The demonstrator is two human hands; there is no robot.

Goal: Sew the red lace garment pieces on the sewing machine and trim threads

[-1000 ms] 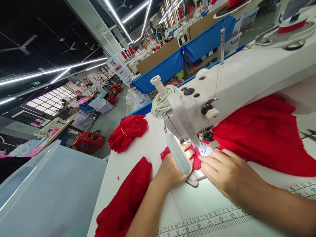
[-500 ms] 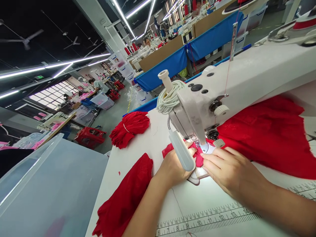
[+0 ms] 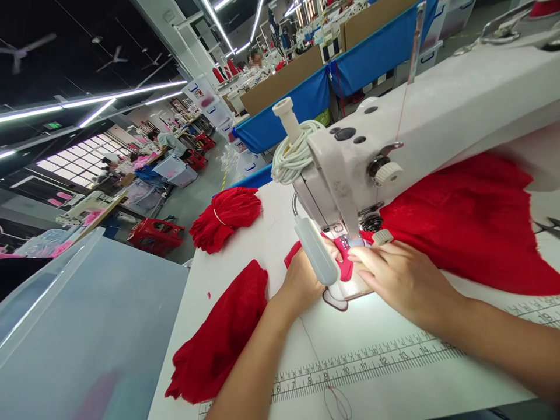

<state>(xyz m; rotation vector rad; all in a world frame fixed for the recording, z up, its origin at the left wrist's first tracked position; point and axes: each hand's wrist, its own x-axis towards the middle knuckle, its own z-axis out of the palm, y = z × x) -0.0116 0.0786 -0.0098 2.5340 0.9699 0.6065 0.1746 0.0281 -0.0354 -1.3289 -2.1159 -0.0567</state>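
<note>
A white sewing machine [image 3: 420,111] stands across the table. Under its needle lies a small red fabric piece [image 3: 343,262]. My left hand [image 3: 301,280] rests beside it, partly behind the machine's white lamp [image 3: 315,256], fingers pressing the piece's left side. My right hand [image 3: 400,280] lies on the table at the right, fingers stretched toward the needle and pinning the red piece down. A large red cloth [image 3: 464,221] spreads under the machine arm.
A tied red fabric bundle [image 3: 225,216] sits at the table's far left. Another red pile [image 3: 223,338] hangs at the left edge. A clear plastic bin [image 3: 74,326] stands left of the table. Printed rulers [image 3: 371,361] run along the front. Other workstations fill the background.
The view shifted slightly; both hands slid a little farther in toward the needle with the red piece.
</note>
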